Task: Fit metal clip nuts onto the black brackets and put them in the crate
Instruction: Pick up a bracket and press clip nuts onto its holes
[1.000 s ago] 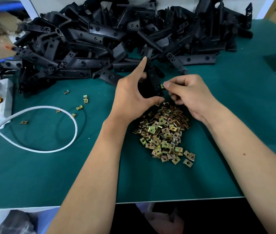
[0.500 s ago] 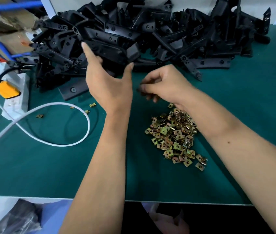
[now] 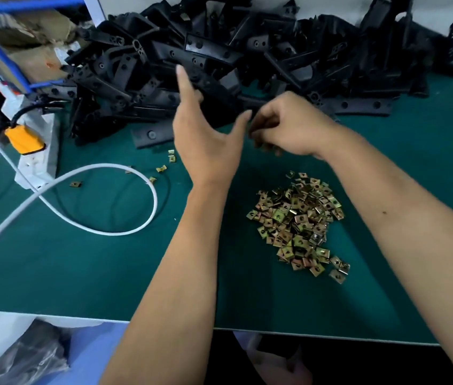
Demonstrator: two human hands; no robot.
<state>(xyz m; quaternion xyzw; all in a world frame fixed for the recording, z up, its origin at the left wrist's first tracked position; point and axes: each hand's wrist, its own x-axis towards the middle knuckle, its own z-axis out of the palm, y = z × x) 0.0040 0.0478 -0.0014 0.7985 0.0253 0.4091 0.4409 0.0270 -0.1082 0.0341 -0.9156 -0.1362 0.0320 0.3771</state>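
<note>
A big heap of black brackets (image 3: 275,59) fills the back of the green table. My left hand (image 3: 206,140) reaches into the heap's front edge, with the index finger straight up and the thumb spread. It grips a blurred black bracket (image 3: 219,104) between them. My right hand (image 3: 289,126) hovers just to the right, almost touching the left thumb. Its fingers are curled down, and blur and shadow hide whatever they hold. A pile of brass-coloured clip nuts (image 3: 297,220) lies on the mat below the right wrist. No crate is in view.
Several loose clip nuts (image 3: 161,169) lie near a looped white cable (image 3: 136,229). At the left stands a white power strip (image 3: 39,159) with a yellow plug (image 3: 24,138). One bracket (image 3: 151,134) lies flat in front of the heap. The table's near edge (image 3: 81,315) runs across the bottom.
My left hand carried the bracket away from the right hand, left and back to the heap's front edge. The right hand stayed above the nut pile with its fingers curled.
</note>
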